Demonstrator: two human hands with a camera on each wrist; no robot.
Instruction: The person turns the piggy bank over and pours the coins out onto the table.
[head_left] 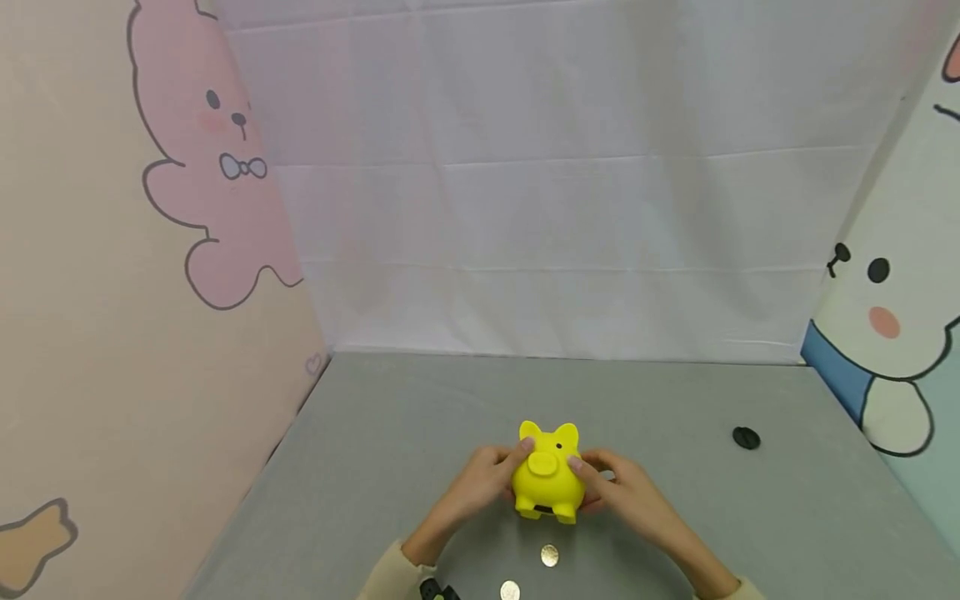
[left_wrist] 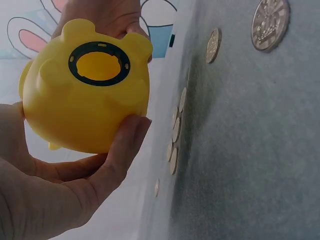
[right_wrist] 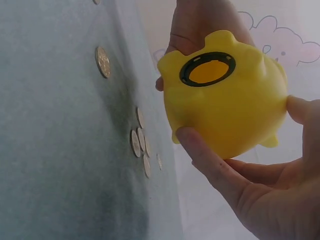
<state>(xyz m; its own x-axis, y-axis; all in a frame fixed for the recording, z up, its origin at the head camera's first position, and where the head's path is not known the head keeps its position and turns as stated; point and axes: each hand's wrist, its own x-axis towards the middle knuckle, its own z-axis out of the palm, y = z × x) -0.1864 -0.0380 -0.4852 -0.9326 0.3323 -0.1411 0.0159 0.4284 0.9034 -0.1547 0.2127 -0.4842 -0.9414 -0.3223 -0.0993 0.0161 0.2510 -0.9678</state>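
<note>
A yellow piggy bank [head_left: 551, 483] is held up off the table between both hands, its snout facing the head camera. My left hand [head_left: 480, 485] grips one side, with the thumb on the front near the snout. The other side is gripped by my right hand [head_left: 628, 493], its thumb also on the front. Both wrist views show the underside, where a black ring [left_wrist: 123, 74] surrounds an uncovered round hole. Below lie a coin [head_left: 550, 556] and another coin [head_left: 510, 591]; several more coins [right_wrist: 135, 143] sit in a cluster, hidden in the head view.
A black round plug [head_left: 746, 437] lies on the grey tabletop [head_left: 420, 408] toward the right. White cloth [head_left: 525, 208] hangs behind the table. Cartoon-printed walls stand on both sides. A small dark object [head_left: 438, 590] is at the left sleeve cuff.
</note>
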